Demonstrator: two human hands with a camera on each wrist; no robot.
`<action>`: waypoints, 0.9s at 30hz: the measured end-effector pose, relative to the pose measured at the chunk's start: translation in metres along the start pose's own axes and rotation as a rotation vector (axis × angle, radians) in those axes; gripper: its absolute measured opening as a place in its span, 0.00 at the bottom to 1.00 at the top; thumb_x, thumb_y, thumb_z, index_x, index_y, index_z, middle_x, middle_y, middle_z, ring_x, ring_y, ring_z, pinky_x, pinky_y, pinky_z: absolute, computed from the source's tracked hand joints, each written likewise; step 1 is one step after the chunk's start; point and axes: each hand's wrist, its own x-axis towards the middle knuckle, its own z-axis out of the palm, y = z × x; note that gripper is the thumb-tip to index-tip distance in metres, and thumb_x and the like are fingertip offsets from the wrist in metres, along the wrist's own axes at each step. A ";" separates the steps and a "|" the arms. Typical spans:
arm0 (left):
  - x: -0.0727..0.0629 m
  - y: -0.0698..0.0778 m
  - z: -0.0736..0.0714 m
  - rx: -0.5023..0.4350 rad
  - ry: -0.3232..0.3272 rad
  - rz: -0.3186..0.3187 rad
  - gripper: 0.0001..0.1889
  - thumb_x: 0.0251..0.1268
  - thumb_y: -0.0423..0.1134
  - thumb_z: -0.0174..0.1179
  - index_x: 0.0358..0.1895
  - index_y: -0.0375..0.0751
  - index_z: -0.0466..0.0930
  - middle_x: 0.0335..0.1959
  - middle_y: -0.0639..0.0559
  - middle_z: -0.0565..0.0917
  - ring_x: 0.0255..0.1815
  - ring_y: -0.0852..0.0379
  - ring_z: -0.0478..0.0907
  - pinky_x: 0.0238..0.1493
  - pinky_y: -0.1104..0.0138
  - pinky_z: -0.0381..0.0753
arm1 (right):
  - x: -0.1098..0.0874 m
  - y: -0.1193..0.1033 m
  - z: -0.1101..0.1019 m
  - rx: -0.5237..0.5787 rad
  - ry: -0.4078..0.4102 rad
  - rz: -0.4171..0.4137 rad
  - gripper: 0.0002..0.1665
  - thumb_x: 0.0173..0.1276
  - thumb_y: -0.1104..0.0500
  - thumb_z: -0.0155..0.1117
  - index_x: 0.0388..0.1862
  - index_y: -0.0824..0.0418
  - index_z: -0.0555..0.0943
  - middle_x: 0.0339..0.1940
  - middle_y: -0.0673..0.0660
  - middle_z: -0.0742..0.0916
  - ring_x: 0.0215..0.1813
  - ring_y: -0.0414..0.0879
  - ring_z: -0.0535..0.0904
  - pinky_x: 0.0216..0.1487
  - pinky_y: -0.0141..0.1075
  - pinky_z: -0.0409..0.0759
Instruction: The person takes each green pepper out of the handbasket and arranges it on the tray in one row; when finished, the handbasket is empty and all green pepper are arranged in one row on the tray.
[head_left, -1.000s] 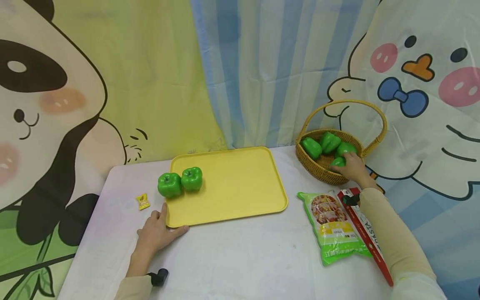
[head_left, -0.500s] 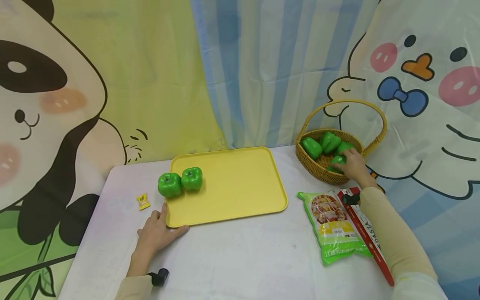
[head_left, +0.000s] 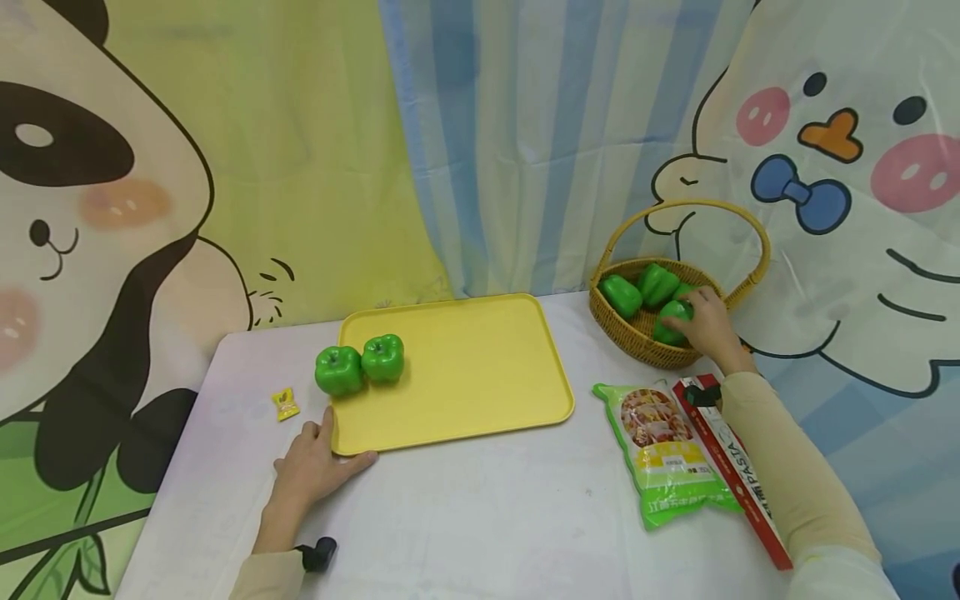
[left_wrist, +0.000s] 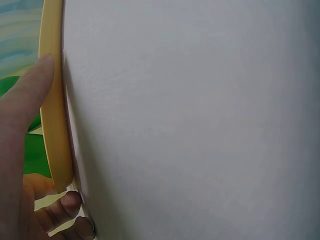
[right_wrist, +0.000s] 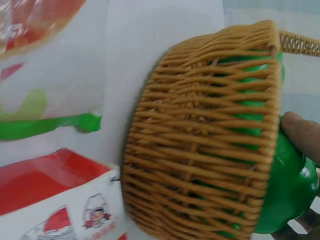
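In the head view, my left hand (head_left: 311, 462) holds the near-left corner of a yellow tray (head_left: 480, 367). In the left wrist view, its thumb (left_wrist: 37, 85) lies against the rim and the other fingers bend around the corner. Two green bell peppers sit at the tray's left end, one pepper (head_left: 384, 358) inside and another pepper (head_left: 339, 371) overlapping the left rim. Over at the right, my right hand (head_left: 711, 329) grips a green bell pepper (right_wrist: 287, 185) at the near side of a wicker basket (right_wrist: 200, 135). Several more peppers, including one (head_left: 621, 296) at the left, lie in the basket.
The basket's tall handle (head_left: 693, 202) arches above it. Before the basket lie a green food bag (head_left: 667, 454) and a red and white pasta box (head_left: 738, 475), partly beneath my right forearm. A small yellow packet (head_left: 285, 403) lies left of the tray. Printed curtains hang behind.
My right hand has shifted its hold on the near pepper, which now stands more upright and slightly higher in the basket. The left hand and tray have stayed put.
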 end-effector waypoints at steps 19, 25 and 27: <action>-0.001 -0.001 0.000 -0.006 0.002 -0.008 0.68 0.49 0.82 0.57 0.81 0.33 0.44 0.53 0.32 0.72 0.45 0.42 0.74 0.46 0.25 0.69 | 0.013 -0.044 -0.008 0.053 0.097 -0.101 0.32 0.60 0.61 0.77 0.58 0.74 0.75 0.61 0.74 0.73 0.63 0.70 0.68 0.54 0.63 0.72; -0.001 -0.001 0.000 -0.007 -0.002 -0.010 0.69 0.48 0.83 0.56 0.81 0.33 0.43 0.53 0.32 0.72 0.46 0.42 0.74 0.47 0.25 0.69 | 0.018 -0.053 -0.003 0.072 0.121 -0.200 0.31 0.57 0.63 0.78 0.56 0.74 0.76 0.59 0.73 0.74 0.60 0.70 0.68 0.49 0.61 0.72; -0.001 -0.001 0.000 -0.007 -0.002 -0.008 0.69 0.48 0.83 0.56 0.81 0.33 0.43 0.53 0.32 0.72 0.46 0.42 0.74 0.47 0.25 0.69 | 0.020 -0.056 -0.001 0.075 0.136 -0.234 0.31 0.56 0.63 0.79 0.55 0.73 0.77 0.58 0.73 0.75 0.59 0.70 0.69 0.48 0.60 0.72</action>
